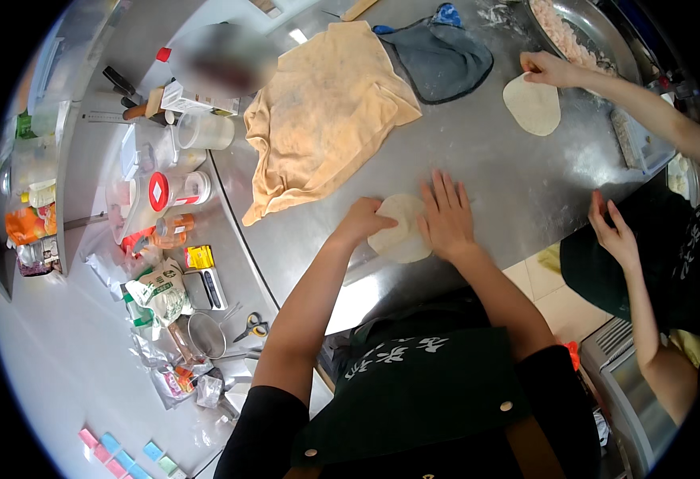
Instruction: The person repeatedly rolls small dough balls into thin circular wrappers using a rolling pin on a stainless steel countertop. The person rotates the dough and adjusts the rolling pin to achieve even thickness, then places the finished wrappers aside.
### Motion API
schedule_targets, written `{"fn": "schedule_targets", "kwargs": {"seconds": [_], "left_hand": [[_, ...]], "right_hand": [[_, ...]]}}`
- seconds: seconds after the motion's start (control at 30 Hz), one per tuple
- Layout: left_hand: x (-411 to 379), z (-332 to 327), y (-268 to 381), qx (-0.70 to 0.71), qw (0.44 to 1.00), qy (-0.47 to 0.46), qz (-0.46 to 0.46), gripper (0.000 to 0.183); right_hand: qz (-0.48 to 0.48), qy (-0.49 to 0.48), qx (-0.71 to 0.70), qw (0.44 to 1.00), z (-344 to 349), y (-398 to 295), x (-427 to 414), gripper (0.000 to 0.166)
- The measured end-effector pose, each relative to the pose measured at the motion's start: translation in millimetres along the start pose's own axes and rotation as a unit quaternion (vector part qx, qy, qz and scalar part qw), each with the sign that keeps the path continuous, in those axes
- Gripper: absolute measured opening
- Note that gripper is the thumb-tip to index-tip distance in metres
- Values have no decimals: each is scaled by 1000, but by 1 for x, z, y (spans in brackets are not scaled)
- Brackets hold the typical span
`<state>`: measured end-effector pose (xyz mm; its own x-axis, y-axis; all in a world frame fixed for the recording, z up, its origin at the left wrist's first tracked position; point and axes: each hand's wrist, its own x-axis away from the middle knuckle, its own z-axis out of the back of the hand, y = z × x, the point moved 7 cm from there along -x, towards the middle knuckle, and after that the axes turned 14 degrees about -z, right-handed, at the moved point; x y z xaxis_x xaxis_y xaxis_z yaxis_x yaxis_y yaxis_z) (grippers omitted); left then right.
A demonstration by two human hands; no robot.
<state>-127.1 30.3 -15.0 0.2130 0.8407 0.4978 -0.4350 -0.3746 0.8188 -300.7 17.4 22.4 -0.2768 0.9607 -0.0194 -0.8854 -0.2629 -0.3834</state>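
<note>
A round, flat piece of pale dough (402, 235) lies on the stainless steel worktop (481, 161) before me. My left hand (364, 221) holds the dough's left edge, with the thumb laid over the top and the fingers curled. My right hand (447, 218) is spread flat at the right edge, its fingers apart and slightly blurred. The palm side of this hand is hidden, so how much dough lies under it cannot be seen. Beyond both hands, a crumpled tan cloth (332, 114) covers part of the worktop.
At right, a co-worker's hand (550, 70) pinches another dough round (532, 105) near a metal pan (616, 36) of pale filling; their other hand (616, 233) is raised. A grey cloth (443, 60) lies at the back. Leftward stand jars (176, 190), scissors (253, 327) and a strainer (207, 335).
</note>
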Motion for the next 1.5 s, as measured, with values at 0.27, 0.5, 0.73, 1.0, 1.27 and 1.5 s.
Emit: {"fn": "schedule_targets", "kwargs": {"seconds": [0.27, 0.5, 0.73, 1.0, 1.27, 1.5], "left_hand": [[36, -11, 78, -112, 991, 25, -69, 32], [40, 7, -8, -54, 994, 73, 67, 31], [39, 1, -21, 211, 964, 155, 36, 29], [25, 10, -37, 313, 920, 232, 49, 29], [-6, 14, 11, -150, 988, -13, -44, 29], [30, 1, 86, -150, 980, 27, -125, 24]], "right_hand": [[86, -68, -42, 993, 32, 54, 97, 39], [134, -89, -58, 985, 49, 38, 44, 35], [92, -65, -29, 993, 8, 13, -14, 32], [30, -28, 36, 999, -7, 0, -29, 54], [89, -51, -44, 994, 15, 18, 24, 56], [109, -103, -57, 987, 38, 49, 66, 37]]}}
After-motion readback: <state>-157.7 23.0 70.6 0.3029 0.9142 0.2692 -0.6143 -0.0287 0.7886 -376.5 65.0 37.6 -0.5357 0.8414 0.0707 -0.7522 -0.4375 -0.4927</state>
